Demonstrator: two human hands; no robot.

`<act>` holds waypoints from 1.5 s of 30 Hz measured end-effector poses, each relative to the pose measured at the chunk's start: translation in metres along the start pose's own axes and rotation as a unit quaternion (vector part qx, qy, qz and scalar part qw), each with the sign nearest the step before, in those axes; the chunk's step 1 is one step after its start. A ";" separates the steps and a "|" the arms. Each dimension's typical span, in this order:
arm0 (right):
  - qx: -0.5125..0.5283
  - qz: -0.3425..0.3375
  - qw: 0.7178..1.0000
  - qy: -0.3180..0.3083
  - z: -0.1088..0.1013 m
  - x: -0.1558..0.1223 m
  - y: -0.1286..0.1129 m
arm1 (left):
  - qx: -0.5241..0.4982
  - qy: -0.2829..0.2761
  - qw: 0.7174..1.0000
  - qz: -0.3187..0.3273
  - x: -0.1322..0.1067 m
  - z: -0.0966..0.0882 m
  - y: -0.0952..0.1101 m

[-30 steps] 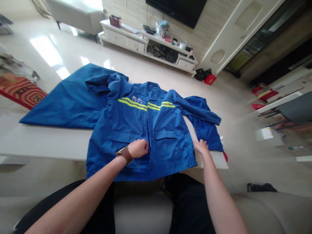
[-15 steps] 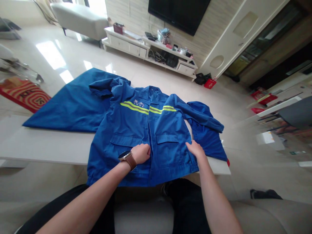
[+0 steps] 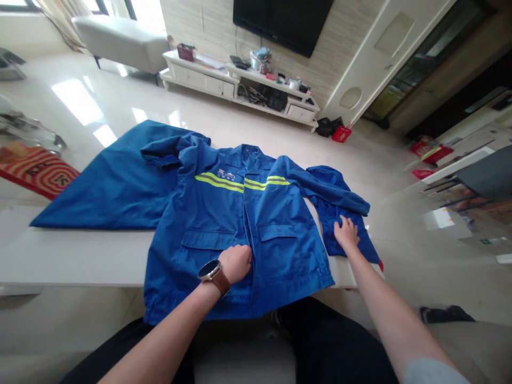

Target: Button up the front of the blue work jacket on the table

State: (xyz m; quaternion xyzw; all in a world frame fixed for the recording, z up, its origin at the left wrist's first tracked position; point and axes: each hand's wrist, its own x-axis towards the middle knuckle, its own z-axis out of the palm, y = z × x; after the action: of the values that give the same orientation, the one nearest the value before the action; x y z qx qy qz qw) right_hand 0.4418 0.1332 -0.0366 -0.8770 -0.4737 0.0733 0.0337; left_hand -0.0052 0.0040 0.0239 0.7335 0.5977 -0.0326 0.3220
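A blue work jacket (image 3: 224, 213) with yellow reflective stripes lies front-up on a white table (image 3: 72, 256), its hem hanging over the near edge. My left hand (image 3: 237, 262), with a brown-strapped watch on the wrist, is closed on the jacket's front opening near the hem. My right hand (image 3: 346, 232) rests flat with fingers spread on the jacket's right sleeve (image 3: 340, 205) at the table's right end. Another blue garment (image 3: 104, 181) lies spread to the left, partly under the jacket.
Beyond the table is a glossy tiled floor, a white TV cabinet (image 3: 240, 88) with clutter and a dark TV (image 3: 280, 21) above it. A red patterned mat (image 3: 36, 168) lies far left. A grey sofa edge (image 3: 472, 330) is beneath me.
My right hand moved from the jacket's lower right side out onto the right sleeve. My left hand stayed closed on the front opening. The view shifted slightly.
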 end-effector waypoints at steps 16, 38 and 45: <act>0.015 -0.051 0.998 -0.037 0.011 0.022 -0.094 | -0.024 -0.011 1.000 -0.012 0.000 0.004 -0.004; 0.423 -0.227 0.770 -0.420 0.004 -0.227 -0.173 | -0.216 -0.018 0.976 -0.009 0.015 -0.009 -0.021; 0.421 -0.197 0.800 -0.379 0.006 -0.225 -0.165 | -0.252 0.009 0.968 0.000 0.015 -0.008 -0.020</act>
State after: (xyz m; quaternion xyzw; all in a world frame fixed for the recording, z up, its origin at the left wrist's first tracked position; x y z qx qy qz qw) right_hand 0.1829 0.0362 0.0009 -0.5663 -0.5337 0.5841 0.2307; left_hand -0.0209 0.0227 0.0148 0.6289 0.5896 0.1250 0.4911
